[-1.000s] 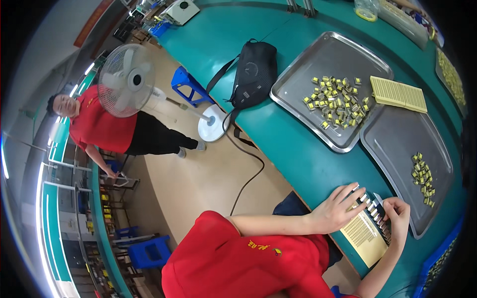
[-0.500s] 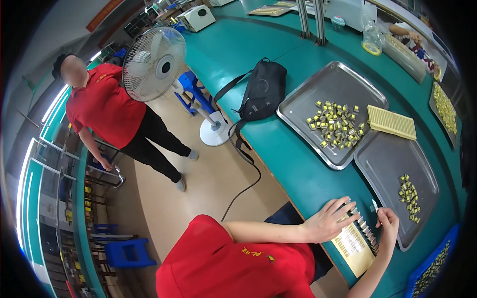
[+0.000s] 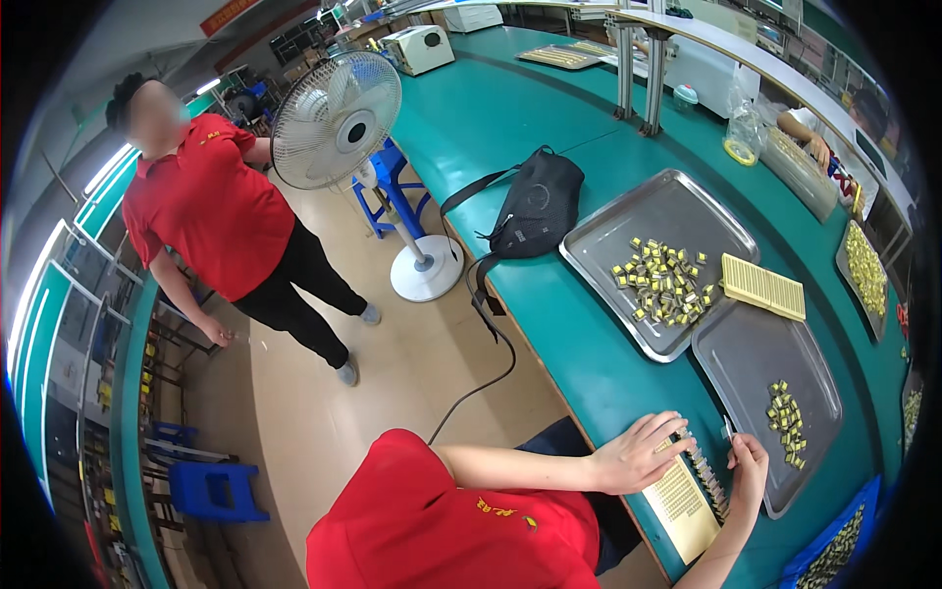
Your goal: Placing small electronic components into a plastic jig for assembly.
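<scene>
The left hand (image 3: pixel 636 457) rests over the card (image 3: pixel 684 512) on the table (image 3: pixel 628 378), fingertips at the far end of the row of parts (image 3: pixel 708 478); whether its grip pinches 1, I cannot tell. The right hand (image 3: pixel 749 471) pinches a slim tool (image 3: pixel 728 429) beside the row. A tool slip could catch the left fingertips; uneven pressure might skew the row.
</scene>
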A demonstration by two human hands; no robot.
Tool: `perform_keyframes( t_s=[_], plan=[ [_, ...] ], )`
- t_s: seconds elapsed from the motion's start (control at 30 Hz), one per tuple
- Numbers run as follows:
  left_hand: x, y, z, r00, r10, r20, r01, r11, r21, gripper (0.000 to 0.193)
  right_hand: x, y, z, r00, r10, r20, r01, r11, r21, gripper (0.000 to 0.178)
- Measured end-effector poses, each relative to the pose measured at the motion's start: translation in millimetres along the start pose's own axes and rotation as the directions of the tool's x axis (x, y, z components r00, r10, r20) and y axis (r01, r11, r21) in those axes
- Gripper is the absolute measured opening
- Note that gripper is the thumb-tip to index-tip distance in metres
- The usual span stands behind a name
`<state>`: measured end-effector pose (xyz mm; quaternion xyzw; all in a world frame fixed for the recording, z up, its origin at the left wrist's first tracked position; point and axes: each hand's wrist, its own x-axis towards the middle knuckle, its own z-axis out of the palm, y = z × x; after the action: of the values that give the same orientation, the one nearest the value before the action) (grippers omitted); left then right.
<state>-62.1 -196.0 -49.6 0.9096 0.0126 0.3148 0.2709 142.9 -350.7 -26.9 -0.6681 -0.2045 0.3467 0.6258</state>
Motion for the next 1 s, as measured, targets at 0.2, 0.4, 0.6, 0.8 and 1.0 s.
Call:
perform_keyframes(
  t_s=[0.2,0.4,0.6,0.8,1.0],
  plan=[
    [-2.6,0.7,3.9,0.999,-0.015,-0.031,0.015,1.0,0.0,0.048,0.5,0.1,-2.1,1.0,0.003,-0.007,-0.003,0.998,0.062,0.021],
    [-4.6,-0.8,5.5,0.999,-0.019,-0.031,0.019,1.0,-0.001,0.046,0.9,1.3,-1.7,1.0,0.009,0.024,-0.01,0.999,0.052,0.019],
    [-2.3,1.5,2.8,0.999,-0.019,-0.047,0.02,1.0,0.003,0.044,0.4,1.0,-2.7,1.0,0.005,0.008,-0.006,0.998,0.065,0.018],
    [-2.7,1.0,2.7,0.998,-0.015,-0.062,0.016,1.0,0.007,0.043,1.2,1.2,-1.2,1.0,0.017,0.006,-0.017,0.997,0.073,0.018],
    [-2.7,2.2,1.6,0.999,-0.025,-0.048,0.025,1.0,0.004,0.042,-3.2,-5.3,4.4,1.0,0.028,0.005,-0.028,0.998,0.048,0.019]
  ],
)
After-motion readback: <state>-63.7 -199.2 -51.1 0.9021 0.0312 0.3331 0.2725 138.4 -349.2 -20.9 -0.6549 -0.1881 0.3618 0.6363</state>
